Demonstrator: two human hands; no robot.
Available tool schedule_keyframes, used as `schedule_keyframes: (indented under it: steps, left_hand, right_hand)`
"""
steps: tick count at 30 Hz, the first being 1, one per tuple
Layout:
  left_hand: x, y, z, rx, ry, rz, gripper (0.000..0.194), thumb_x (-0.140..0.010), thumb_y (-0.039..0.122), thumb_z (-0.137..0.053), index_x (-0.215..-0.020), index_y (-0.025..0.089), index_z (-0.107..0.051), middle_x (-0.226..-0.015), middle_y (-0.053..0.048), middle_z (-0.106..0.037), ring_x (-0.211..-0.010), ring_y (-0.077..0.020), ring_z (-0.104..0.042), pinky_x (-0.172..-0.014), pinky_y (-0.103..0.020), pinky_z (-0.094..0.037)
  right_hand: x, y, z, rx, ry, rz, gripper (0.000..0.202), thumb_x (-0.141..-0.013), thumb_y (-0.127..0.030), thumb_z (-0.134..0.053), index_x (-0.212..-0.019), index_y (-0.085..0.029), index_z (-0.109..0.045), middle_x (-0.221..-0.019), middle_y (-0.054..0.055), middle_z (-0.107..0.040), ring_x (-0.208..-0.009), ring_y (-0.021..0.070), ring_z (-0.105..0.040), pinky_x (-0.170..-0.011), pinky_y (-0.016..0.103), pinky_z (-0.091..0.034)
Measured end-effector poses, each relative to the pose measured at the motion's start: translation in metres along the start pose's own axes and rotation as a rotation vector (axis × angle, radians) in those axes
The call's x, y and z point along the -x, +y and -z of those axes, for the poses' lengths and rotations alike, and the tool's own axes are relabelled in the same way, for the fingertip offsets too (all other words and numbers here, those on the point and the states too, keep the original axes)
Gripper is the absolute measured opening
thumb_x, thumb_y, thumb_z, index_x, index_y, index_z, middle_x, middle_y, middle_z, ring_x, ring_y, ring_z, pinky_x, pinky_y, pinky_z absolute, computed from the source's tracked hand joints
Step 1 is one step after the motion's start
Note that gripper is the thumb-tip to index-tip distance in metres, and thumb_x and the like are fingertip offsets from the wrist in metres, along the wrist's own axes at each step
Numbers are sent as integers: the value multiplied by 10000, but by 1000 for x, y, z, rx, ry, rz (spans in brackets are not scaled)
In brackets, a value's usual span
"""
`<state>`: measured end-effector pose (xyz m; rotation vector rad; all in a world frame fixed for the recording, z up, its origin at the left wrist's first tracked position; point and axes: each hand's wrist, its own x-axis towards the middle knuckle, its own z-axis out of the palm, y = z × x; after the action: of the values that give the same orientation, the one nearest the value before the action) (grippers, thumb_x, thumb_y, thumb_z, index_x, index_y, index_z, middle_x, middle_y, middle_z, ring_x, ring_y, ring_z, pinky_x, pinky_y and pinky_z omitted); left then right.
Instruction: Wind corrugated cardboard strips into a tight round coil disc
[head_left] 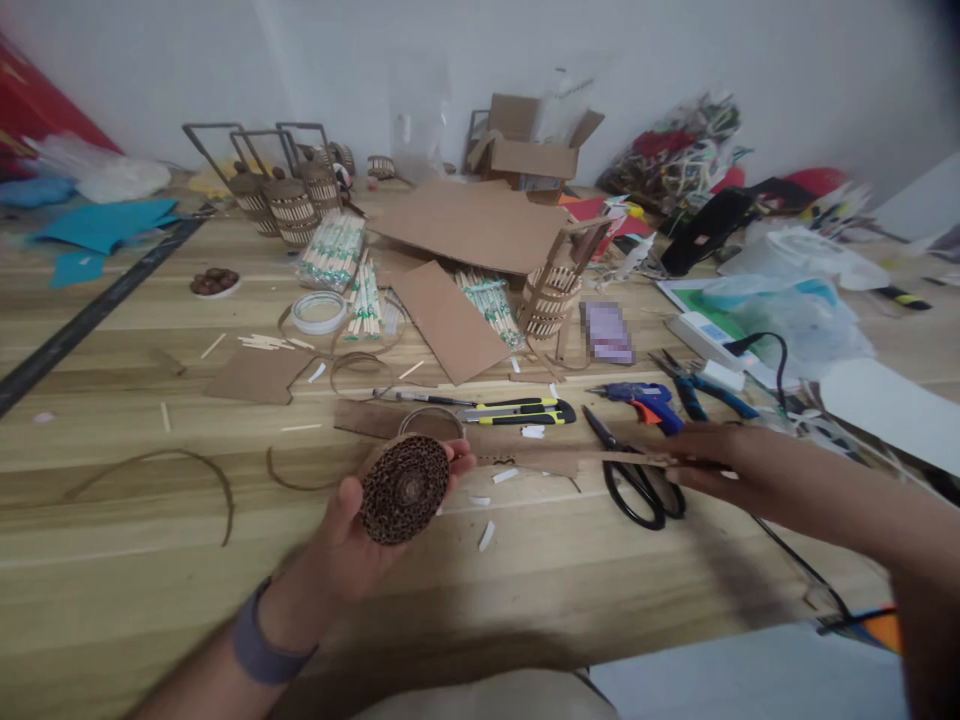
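Note:
A round coil of brown corrugated cardboard (405, 490) rests in my left hand (360, 540), with the thumb on its left edge and fingertips showing at its right. From the coil a thin cardboard strip (555, 456) stretches right to my right hand (720, 460), whose fingers are closed on its end. Beneath that hand and the strip lie black-handled scissors (634, 490). Just behind the strip are a yellow and black utility knife (517, 410) and a blue glue gun (641, 397). A tape ring (431, 412) sits behind the coil, partly covered by it.
Cardboard sheets (480, 225), bundled sticks (334, 250) and small slatted buckets (292, 210) stand or lie farther back. Pliers (686, 385) and a white box with a cable (705, 338) are at the right. Paper scraps, loose sticks and curled strips (225, 490) lie on the wooden table (150, 580).

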<state>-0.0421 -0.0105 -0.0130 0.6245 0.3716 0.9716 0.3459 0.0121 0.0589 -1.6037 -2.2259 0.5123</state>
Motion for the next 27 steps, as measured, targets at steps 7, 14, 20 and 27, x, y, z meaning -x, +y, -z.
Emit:
schedule_keyframes:
  steps: [7,14,20,27]
  left_hand:
    - [2,-17,2,135,-63,43,617,-852,673,-604,-1238,203,-710,-1341,-44,-681,-1387,-301,-483,-1226,-405,-268]
    - [0,-9,11,47,6,6,556,-866,626,-628,-1245,226,-706,-1317,-25,-698,-1335,-287,-545,-1195,-379,-331]
    - [-3,-9,-1,13,9,2,592,-821,614,-691,-1254,211,-701,-1345,-41,-678,-1310,-313,-567,-1140,-383,-410]
    - [-3,-10,5,-21,-1,40,569,-824,588,-702,-1262,225,-694,-1329,-69,-685,-1243,-297,-611,-1062,-372,-463]
  right_hand:
    - [-43,-115,-101,165,-66,433,615,-861,-56,-444,-1465,-174,-443,-1350,151,-606,-1264,314,-560,-1083,564,-427]
    - [-56,-114,-128,286,-49,245,516,-942,-202,-448,-1456,-165,-462,-1091,134,-667,-792,231,-706,-546,275,-520]
    - [-52,-107,-133,322,-26,350,431,-984,-252,-448,-1388,-136,-543,-1052,135,-708,-768,223,-710,-576,278,-524]
    - [-50,-102,-139,169,40,412,530,-970,-93,-300,-1497,-58,-343,-1038,160,-692,-826,234,-690,-685,319,-570]
